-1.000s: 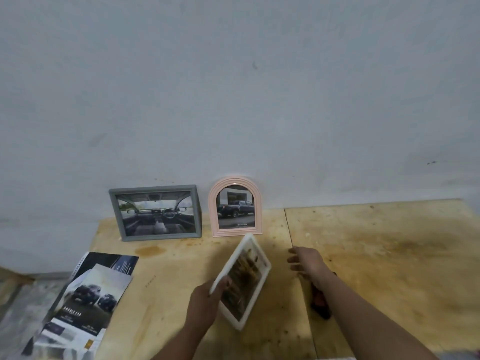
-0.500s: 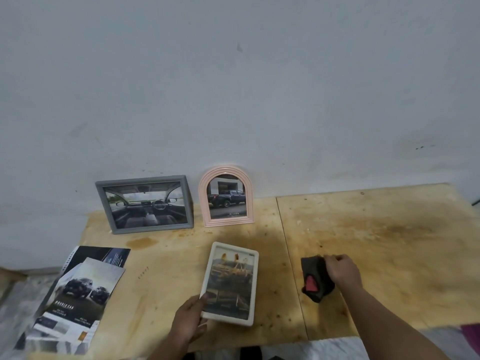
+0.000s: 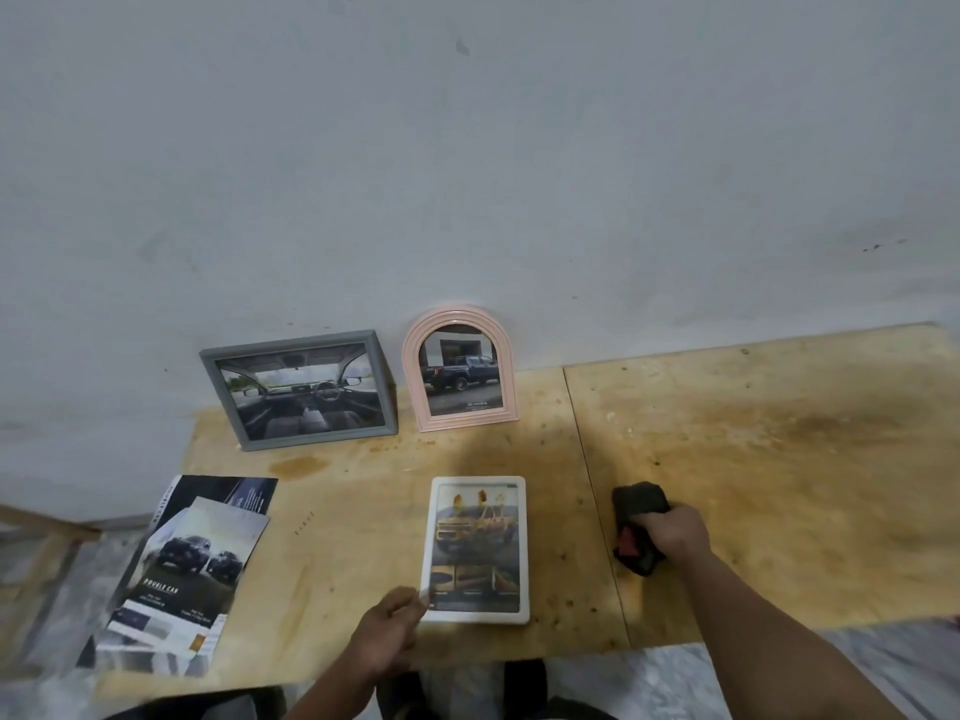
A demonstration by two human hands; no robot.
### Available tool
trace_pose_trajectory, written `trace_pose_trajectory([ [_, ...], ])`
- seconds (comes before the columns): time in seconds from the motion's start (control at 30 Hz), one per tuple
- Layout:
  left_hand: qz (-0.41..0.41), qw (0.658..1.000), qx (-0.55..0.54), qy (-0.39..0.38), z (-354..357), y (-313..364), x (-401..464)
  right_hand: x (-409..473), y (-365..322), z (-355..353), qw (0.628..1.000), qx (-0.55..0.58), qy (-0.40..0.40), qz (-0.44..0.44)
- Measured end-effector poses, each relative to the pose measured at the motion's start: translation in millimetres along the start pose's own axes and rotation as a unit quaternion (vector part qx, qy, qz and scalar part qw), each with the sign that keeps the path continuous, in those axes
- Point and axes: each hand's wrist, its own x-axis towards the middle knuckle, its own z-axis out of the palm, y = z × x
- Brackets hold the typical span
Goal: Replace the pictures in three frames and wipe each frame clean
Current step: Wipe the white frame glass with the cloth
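While left hand [image 3: 387, 634] pinches flat white frame [image 3: 475, 550], right hand [image 3: 675, 532] grips crumpled dark cloth [image 3: 636, 527], stained plywood table [image 3: 753, 485].

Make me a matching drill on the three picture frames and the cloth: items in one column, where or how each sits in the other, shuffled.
Items:
1. grey rectangular frame
2. pink arched frame
3. white rectangular frame
4. dark cloth with a red patch

States:
A. gripped by the right hand
B. flat on the wooden table, left hand at its corner
C. upright against the wall, leftmost
D. upright against the wall, showing a pickup truck

Pairs: 1-C, 2-D, 3-B, 4-A
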Motion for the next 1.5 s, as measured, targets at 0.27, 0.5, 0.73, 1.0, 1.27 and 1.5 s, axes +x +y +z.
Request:
trace_pose_trajectory([
  [0.27,0.027,0.998,0.034,0.050,-1.6,6.5,-11.6,-34.9,-21.5,-11.8,0.957,0.271,-0.094,-0.046],
  [0.5,0.211,0.974,0.069,0.036,13.4,66.6,-32.2,-80.6,-67.1,11.8,0.906,0.326,-0.255,-0.089],
  [0.73,0.209,0.966,-0.050,-0.141,32.1,126.1,-53.7,-141.5,-104.3,41.8,0.882,0.251,-0.379,-0.122],
  [1.0,0.295,0.940,-0.131,-0.108,16.1,111.7,-70.4,-198.7,-120.4,66.4,0.894,0.239,-0.332,-0.183],
  [1.27,0.365,0.925,-0.097,-0.042,-13.6,84.0,-87.9,-256.6,-111.1,83.3,0.902,0.214,-0.180,-0.330],
  [1.5,0.399,0.909,-0.096,-0.070,-37.1,67.1,-112.5,-285.1,-103.3,97.2,0.893,0.162,-0.146,-0.395],
])
